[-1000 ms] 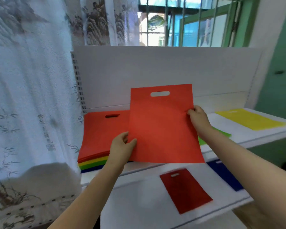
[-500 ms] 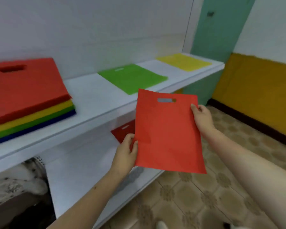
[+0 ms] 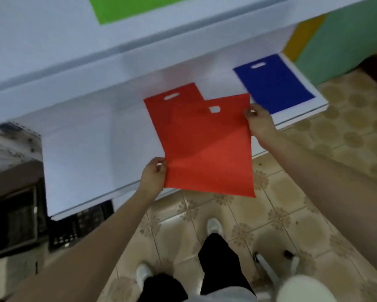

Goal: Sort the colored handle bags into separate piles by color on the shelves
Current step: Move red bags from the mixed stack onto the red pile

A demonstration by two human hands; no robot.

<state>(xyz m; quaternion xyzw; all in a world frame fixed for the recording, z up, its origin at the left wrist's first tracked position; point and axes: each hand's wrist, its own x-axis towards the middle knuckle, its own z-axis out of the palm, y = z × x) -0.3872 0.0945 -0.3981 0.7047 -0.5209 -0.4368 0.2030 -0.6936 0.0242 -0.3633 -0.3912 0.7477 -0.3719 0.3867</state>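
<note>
I hold a red handle bag [image 3: 209, 149] with both hands over the lower shelf [image 3: 91, 153]. My left hand [image 3: 153, 174] pinches its lower left edge. My right hand [image 3: 259, 120] pinches its upper right edge. Beneath it lies another red bag [image 3: 161, 105] on the lower shelf, partly covered, with its handle cut-out showing at the top left. A blue bag [image 3: 274, 86] lies flat at the right end of the same shelf. A green bag [image 3: 135, 7] lies on the upper shelf [image 3: 52, 44].
The upper shelf's front edge overhangs the lower one. A dark crate [image 3: 78, 229] and dark box [image 3: 11, 216] sit under the shelf at the left. My feet [image 3: 213, 225] stand on the patterned tile floor [image 3: 314, 171]. A green and yellow wall [image 3: 335, 35] rises at the right.
My view has dropped from the upper shelf to the lower one. Both hands have carried the red bag down and forward over the red bag lying there.
</note>
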